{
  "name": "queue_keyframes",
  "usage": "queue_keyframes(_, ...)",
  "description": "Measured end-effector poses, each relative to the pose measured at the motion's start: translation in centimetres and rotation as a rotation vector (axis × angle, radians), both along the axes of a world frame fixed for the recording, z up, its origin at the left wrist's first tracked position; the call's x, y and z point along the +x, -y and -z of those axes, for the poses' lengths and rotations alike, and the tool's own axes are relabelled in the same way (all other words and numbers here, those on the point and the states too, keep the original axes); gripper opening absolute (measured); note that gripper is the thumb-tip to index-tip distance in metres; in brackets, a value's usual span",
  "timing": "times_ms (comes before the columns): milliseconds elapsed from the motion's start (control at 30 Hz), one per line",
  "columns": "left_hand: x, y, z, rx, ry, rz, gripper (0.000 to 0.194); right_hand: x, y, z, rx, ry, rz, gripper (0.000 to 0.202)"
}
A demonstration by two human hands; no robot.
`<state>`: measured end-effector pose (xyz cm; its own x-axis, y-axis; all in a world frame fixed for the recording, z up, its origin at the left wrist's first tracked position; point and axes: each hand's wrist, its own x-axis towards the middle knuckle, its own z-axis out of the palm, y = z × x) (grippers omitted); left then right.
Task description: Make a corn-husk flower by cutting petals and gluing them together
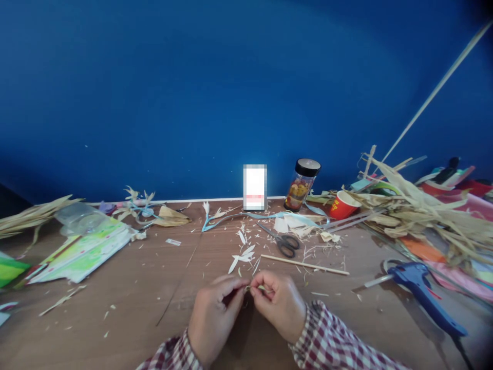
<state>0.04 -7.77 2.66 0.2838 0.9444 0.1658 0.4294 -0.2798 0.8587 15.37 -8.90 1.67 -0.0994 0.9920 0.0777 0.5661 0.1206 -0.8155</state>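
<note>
Strip (247,290) of pale, yellowish stuff, thin and short as far as it shows, sits between the fingertips of both hands, just above the worktop (131,321) and well in from its back edge; most of it is hidden by the fingers, so its full shape cannot be told. The left hand (213,316) pinches it between thumb and forefinger, and the right hand (283,303) does the same from the other side, the two sets of fingertips almost meeting. Both sleeves (339,336) are checked cloth in maroon and white, gathered at the cuffs.

The worktop is smooth brown with a faint wood grain, strewn with curled shavings. Beyond the hands lie white, pointed, petal-like pieces (243,257), a slim straight wooden stick (304,264) and dark-handled scissors (288,245). Near the back edge, a light blue ribbon (231,220) runs loosely past a clear jar (298,190) with a black lid. Toward the right edge, dry, creased, papery husks (408,198) heap beside a tilted red paper cup (344,206), with a blue plastic glue gun (427,293) nearer the person.
</note>
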Motion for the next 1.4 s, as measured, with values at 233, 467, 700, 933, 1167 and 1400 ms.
queue_keyframes(233, 0.6, 0.2, 0.7, -0.275, 0.245, -0.044, 0.027, 0.1, -0.2, 0.1, 0.033, 0.047, 0.055, 0.012)
queue_keyframes(467, 0.7, 0.3, 0.7, -0.279, 0.342, -0.08, 0.052, -0.2, 0.0, 0.2, 0.044, 0.057, 0.07, 0.011)
queue_keyframes(700, 0.8, -0.3, 0.7, -0.53, 0.631, -0.087, 0.071, -0.5, 0.0, 0.1, 0.07, 0.019, 0.066, 0.012)
queue_keyframes(933, 1.1, -0.2, -0.2, -0.724, 0.763, -0.076, 0.07, -0.5, 0.0, -0.6, 0.021, -0.071, 0.051, 0.01)
queue_keyframes(1167, 0.8, -0.2, -0.4, -0.736, 0.689, -0.101, 0.06, -0.2, -0.2, 0.0, -0.078, -0.221, -0.006, 0.011)
queue_keyframes(1400, 0.5, -0.5, 1.0, -0.582, 0.425, -0.047, 0.016, 0.0, -0.6, 0.6, -0.165, -0.308, -0.012, 0.008)
